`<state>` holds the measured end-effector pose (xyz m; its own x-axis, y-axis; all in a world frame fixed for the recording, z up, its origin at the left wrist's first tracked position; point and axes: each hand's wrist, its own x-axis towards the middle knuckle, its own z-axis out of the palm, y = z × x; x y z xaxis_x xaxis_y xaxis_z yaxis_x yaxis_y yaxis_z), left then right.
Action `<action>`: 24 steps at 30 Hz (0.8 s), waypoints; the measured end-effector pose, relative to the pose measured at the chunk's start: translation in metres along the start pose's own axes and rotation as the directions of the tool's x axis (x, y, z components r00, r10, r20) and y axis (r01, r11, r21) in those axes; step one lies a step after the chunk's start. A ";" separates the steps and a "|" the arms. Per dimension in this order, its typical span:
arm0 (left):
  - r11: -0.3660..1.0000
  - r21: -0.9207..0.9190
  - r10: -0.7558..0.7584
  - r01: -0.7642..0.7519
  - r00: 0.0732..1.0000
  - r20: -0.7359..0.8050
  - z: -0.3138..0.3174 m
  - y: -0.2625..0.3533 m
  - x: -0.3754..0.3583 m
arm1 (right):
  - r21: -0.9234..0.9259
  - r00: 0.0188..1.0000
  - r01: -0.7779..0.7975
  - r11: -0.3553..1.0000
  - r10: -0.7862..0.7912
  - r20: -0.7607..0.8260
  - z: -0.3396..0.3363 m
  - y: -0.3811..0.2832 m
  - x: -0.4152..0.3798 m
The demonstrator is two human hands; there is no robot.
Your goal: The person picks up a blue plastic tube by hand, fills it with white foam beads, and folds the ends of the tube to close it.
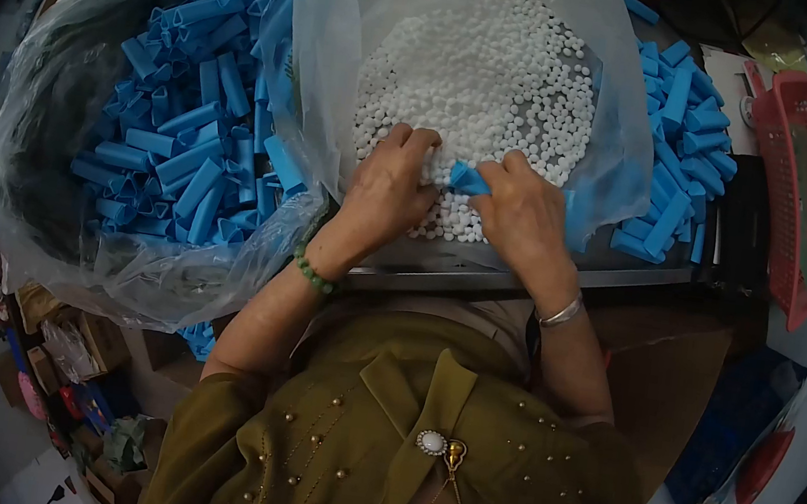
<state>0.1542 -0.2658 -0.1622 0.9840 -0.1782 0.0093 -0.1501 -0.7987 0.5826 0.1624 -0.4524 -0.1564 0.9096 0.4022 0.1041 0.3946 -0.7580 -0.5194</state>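
Observation:
My right hand (526, 215) is closed round a blue folded plastic tube (470, 179), whose end sticks out to the left between thumb and fingers. Just left of it, my left hand (386, 189) rests against the heap of small white balls (466, 68), its fingers curled inward. Whether a ball sits between those fingertips is hidden. The balls lie on a clear plastic sheet (322, 51), piled thickly at the back and thinner at the right. Both hands are over the front part of the heap, a little apart.
On the left stands a large clear plastic bag (42, 238) full of blue tubes (202, 127). More blue tubes (680, 135) lie piled to the right. A red plastic basket (787, 168) stands upright at the far right. The table's metal edge (451, 276) runs before my body.

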 end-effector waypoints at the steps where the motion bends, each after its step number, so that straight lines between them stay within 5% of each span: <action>1: 0.995 -0.097 0.013 -0.016 0.999 -0.034 0.003 -0.006 0.006 | 0.036 1.000 0.011 0.999 -0.011 -0.003 0.001 -0.002 0.003; 3: 0.981 -0.193 0.019 -0.033 0.997 -0.074 0.000 -0.007 0.009 | 0.093 1.000 -0.002 0.996 0.005 -0.030 -0.001 -0.004 0.006; 5: 0.844 -0.525 -0.097 0.110 0.994 0.053 -0.014 0.002 0.010 | 0.151 0.998 -0.021 0.988 0.029 -0.051 -0.002 -0.004 0.005; 10: 0.835 -0.550 0.006 -0.003 1.000 0.005 -0.039 0.022 0.009 | 0.639 0.983 -0.068 0.766 0.161 -0.088 -0.003 -0.001 0.002; 13: 0.853 -0.513 0.087 -0.094 0.995 -0.037 -0.047 0.031 0.013 | 0.720 0.976 -0.108 0.685 0.210 -0.054 -0.004 -0.002 0.001; 19: 0.874 -0.433 0.208 -0.220 0.975 -0.076 -0.045 0.036 0.015 | 0.561 0.983 -0.042 0.827 0.134 -0.123 -0.005 -0.001 -0.001; 24: 0.883 -0.355 0.270 -0.306 0.951 -0.148 -0.041 0.035 0.017 | 0.606 0.976 -0.036 0.795 0.157 -0.148 -0.007 -0.003 0.000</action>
<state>0.1697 -0.2734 -0.1084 0.9098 -0.3003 0.2865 -0.3996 -0.4470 0.8003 0.1621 -0.4541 -0.1487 0.9693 0.1979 0.1460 0.2026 -0.3059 -0.9303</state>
